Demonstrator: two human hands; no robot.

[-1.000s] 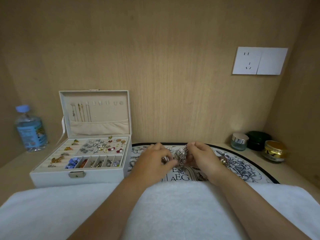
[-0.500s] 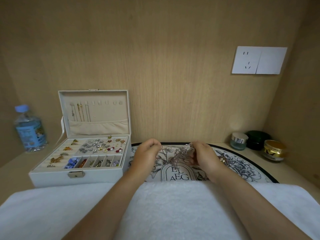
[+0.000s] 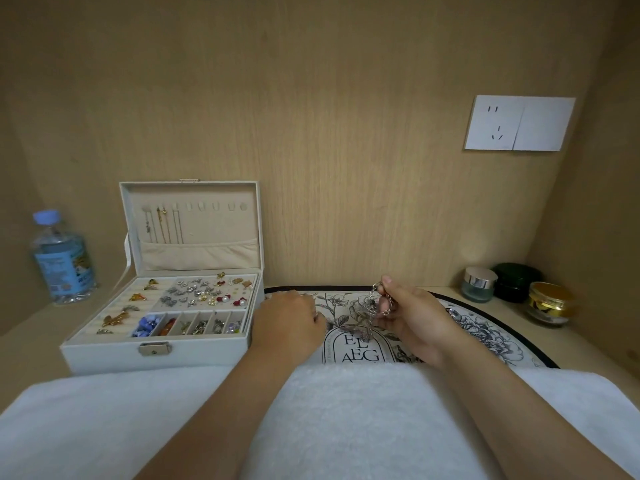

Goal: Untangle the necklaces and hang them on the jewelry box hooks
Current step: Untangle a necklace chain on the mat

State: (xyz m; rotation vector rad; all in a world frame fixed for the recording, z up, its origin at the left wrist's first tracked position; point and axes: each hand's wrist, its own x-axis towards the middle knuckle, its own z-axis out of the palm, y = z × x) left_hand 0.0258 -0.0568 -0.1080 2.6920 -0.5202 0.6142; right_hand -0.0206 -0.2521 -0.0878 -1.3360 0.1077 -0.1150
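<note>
My right hand (image 3: pixel 415 320) pinches a tangled silver chain necklace (image 3: pixel 370 315) by its upper end and holds it just above the floral mat (image 3: pixel 491 332). My left hand (image 3: pixel 287 320) sits apart to the left, beside the jewelry box (image 3: pixel 156 355), with its fingers curled. A faint thin strand seems to run from it to the tangle. The white box stands open. Its lid (image 3: pixel 194 251) carries a row of hooks (image 3: pixel 214 205). Thin necklaces (image 3: pixel 162 225) hang from the left three hooks. Another small silver piece (image 3: pixel 452 311) lies on the mat behind my right wrist.
The box tray holds several earrings and brooches (image 3: pixel 194 294). A water bottle (image 3: pixel 60 261) stands far left. Three jars (image 3: pixel 479 284) (image 3: pixel 516 282) (image 3: pixel 549 304) stand at the back right. A white towel (image 3: pixel 346 427) covers the near edge. A wall socket (image 3: pixel 519 123) is up right.
My hands, close together on the tangle a second ago, have drawn apart. The left hand went left toward the box, and the right hand lifted the chain slightly.
</note>
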